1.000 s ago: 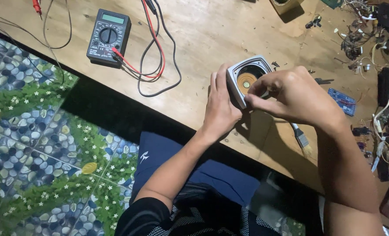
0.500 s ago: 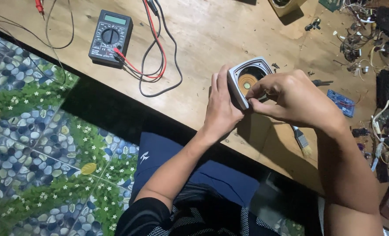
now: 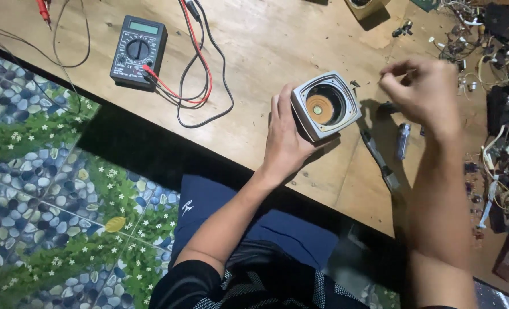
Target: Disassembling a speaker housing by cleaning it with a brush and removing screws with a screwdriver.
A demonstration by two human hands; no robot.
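On the wooden table (image 3: pixel 277 51) lies a black multimeter (image 3: pixel 138 51). The left hand (image 3: pixel 286 140) grips the square grey speaker (image 3: pixel 325 106), fingers closed around its left side. The right hand (image 3: pixel 423 94) hovers apart, blurred, fingertips loosely pinched; whether they hold something, I cannot tell.

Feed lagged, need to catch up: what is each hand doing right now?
Left hand: closed around the grey square speaker housing with the orange cone.
Right hand: raised over the wooden table, fingertips pinched; anything held cannot be told.
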